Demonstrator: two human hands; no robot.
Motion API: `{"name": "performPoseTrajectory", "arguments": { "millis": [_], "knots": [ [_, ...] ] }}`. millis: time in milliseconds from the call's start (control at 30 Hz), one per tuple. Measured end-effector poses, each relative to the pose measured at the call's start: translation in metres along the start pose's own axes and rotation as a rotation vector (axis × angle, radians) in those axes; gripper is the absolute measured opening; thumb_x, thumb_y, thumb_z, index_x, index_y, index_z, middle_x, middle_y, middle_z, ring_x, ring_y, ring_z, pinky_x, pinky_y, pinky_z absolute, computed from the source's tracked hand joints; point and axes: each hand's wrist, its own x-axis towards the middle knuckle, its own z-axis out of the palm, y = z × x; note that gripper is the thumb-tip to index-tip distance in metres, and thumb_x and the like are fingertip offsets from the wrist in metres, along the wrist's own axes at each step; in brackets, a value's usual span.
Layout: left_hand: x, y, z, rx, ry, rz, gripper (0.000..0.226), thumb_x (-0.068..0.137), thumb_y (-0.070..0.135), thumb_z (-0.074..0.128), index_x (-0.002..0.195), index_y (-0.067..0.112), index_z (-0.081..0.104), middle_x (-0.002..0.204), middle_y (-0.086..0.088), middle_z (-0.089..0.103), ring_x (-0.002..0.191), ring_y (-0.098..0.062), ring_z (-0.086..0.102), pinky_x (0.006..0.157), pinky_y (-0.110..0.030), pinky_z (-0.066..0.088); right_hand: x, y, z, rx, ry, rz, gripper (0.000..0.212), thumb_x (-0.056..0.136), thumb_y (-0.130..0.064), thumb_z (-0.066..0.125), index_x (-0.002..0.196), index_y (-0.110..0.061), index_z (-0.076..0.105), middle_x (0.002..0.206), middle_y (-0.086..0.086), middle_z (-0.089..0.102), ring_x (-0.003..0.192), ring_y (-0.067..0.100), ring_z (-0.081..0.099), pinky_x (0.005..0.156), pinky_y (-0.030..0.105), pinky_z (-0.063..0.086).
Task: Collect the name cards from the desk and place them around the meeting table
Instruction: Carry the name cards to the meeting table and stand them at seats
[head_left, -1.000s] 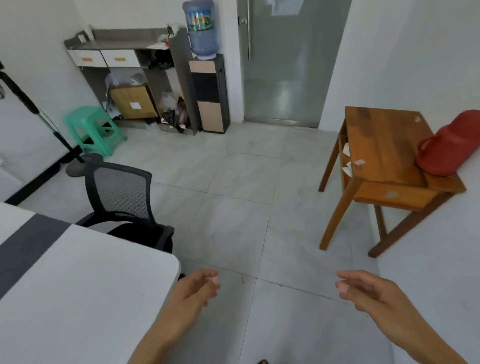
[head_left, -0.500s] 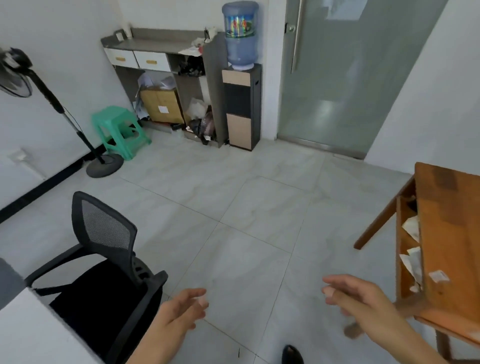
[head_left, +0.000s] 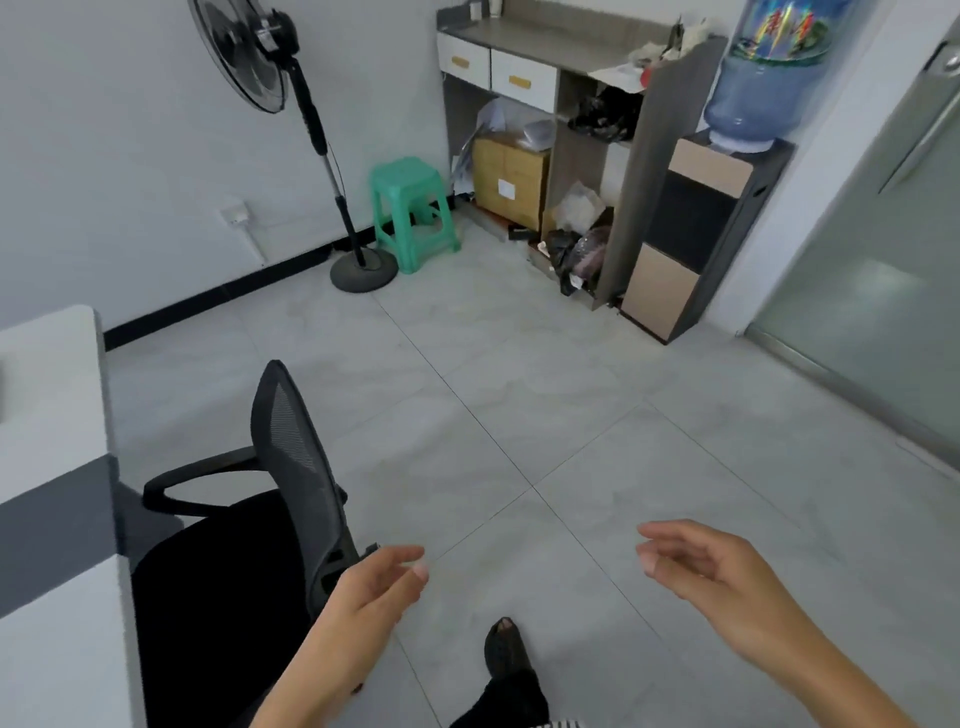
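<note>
My left hand (head_left: 371, 587) hangs open over the floor, just right of the black mesh office chair (head_left: 291, 467), with nothing in it. My right hand (head_left: 701, 566) is also open and empty, fingers loosely curled, over the bare tiles. The white meeting table (head_left: 52, 415) with a grey stripe fills the left edge. No name cards are in view, and the wooden desk is out of the frame.
A standing fan (head_left: 311, 145) and a green plastic stool (head_left: 413, 213) stand by the far wall. A grey shelf unit (head_left: 571, 130) with clutter and a water dispenser (head_left: 711, 208) lie beyond. A glass door (head_left: 883, 260) is at right. My shoe (head_left: 504, 649) shows below.
The view has swung left: the wooden desk has left the frame at right, and the fan and the meeting table have come in. Both hands stay open and empty.
</note>
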Motion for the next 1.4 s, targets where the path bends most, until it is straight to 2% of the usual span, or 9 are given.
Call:
{"name": "performPoseTrajectory", "arguments": {
  "millis": [133, 300, 467, 600, 733, 900, 1067, 1233, 1400],
  "knots": [
    [0.085, 0.072, -0.022, 0.048, 0.023, 0.080, 0.020, 0.091, 0.036, 0.057, 0.111, 0.035, 0.061, 0.101, 0.006, 0.072, 0.096, 0.000, 0.066, 0.083, -0.022, 0.048, 0.089, -0.060, -0.010, -0.013, -0.029, -0.041, 0.021, 0.084, -0.022, 0.070, 0.103, -0.030, 0.070, 0.093, -0.018, 0.074, 0.088, -0.001, 0.069, 0.083, 0.024, 0.049],
    [0.170, 0.140, -0.051, 0.070, -0.004, 0.109, 0.024, 0.090, 0.041, 0.057, 0.114, 0.038, 0.059, 0.107, 0.008, 0.070, 0.101, 0.000, 0.064, 0.092, -0.025, 0.048, 0.188, -0.111, -0.027, -0.035, -0.047, -0.060, 0.021, 0.083, -0.022, 0.071, 0.102, -0.031, 0.071, 0.095, -0.016, 0.075, 0.089, 0.002, 0.070, 0.086, 0.026, 0.050],
    [0.258, 0.162, -0.081, 0.036, 0.114, 0.032, 0.020, 0.091, 0.037, 0.057, 0.110, 0.037, 0.060, 0.101, 0.005, 0.071, 0.094, 0.002, 0.064, 0.086, -0.023, 0.048, 0.314, -0.145, -0.029, -0.087, -0.130, -0.038, 0.020, 0.082, -0.020, 0.072, 0.100, -0.029, 0.072, 0.091, -0.014, 0.076, 0.085, 0.002, 0.070, 0.088, 0.033, 0.053],
    [0.327, 0.183, -0.101, -0.025, 0.207, -0.044, 0.017, 0.091, 0.036, 0.057, 0.108, 0.037, 0.061, 0.097, 0.004, 0.071, 0.090, 0.002, 0.065, 0.078, -0.018, 0.046, 0.431, -0.187, -0.027, -0.120, -0.217, -0.082, 0.020, 0.082, -0.018, 0.072, 0.100, -0.027, 0.072, 0.090, -0.012, 0.076, 0.085, 0.005, 0.071, 0.087, 0.031, 0.053],
    [0.385, 0.223, -0.131, -0.100, 0.305, -0.066, 0.019, 0.092, 0.032, 0.056, 0.111, 0.034, 0.060, 0.103, 0.003, 0.072, 0.092, 0.005, 0.066, 0.082, -0.017, 0.049, 0.538, -0.254, -0.008, -0.172, -0.357, -0.152, 0.019, 0.082, -0.019, 0.073, 0.097, -0.030, 0.072, 0.091, -0.010, 0.077, 0.087, 0.007, 0.072, 0.080, 0.027, 0.051],
    [0.420, 0.229, -0.174, -0.235, 0.501, -0.145, 0.019, 0.091, 0.033, 0.057, 0.110, 0.036, 0.061, 0.102, 0.004, 0.073, 0.094, 0.003, 0.067, 0.084, -0.020, 0.051, 0.636, -0.345, 0.048, -0.261, -0.570, -0.244, 0.026, 0.070, -0.041, 0.074, 0.095, -0.035, 0.073, 0.095, -0.013, 0.076, 0.089, 0.004, 0.071, 0.084, 0.028, 0.054],
    [0.451, 0.209, -0.227, -0.328, 0.659, -0.257, 0.017, 0.088, 0.036, 0.061, 0.105, 0.033, 0.064, 0.097, -0.001, 0.075, 0.090, -0.002, 0.069, 0.086, -0.030, 0.055, 0.711, -0.408, 0.129, -0.335, -0.693, -0.320, 0.020, 0.081, -0.026, 0.073, 0.101, -0.031, 0.071, 0.095, -0.014, 0.076, 0.087, -0.002, 0.069, 0.087, 0.031, 0.052],
    [0.501, 0.205, -0.318, -0.384, 0.757, -0.270, 0.014, 0.092, 0.029, 0.057, 0.103, 0.034, 0.062, 0.097, 0.000, 0.073, 0.090, -0.005, 0.069, 0.072, -0.018, 0.052, 0.764, -0.470, 0.228, -0.387, -0.807, -0.340, 0.021, 0.080, -0.026, 0.074, 0.100, -0.031, 0.071, 0.094, -0.015, 0.076, 0.089, 0.000, 0.070, 0.085, 0.028, 0.051],
    [0.538, 0.226, -0.416, -0.368, 0.802, -0.222, 0.021, 0.091, 0.036, 0.056, 0.112, 0.035, 0.060, 0.103, 0.006, 0.071, 0.092, 0.002, 0.066, 0.084, -0.020, 0.050, 0.808, -0.543, 0.307, -0.408, -0.871, -0.395, 0.022, 0.079, -0.024, 0.075, 0.099, -0.029, 0.071, 0.093, -0.012, 0.076, 0.088, 0.003, 0.070, 0.084, 0.024, 0.052]
  ]
}}
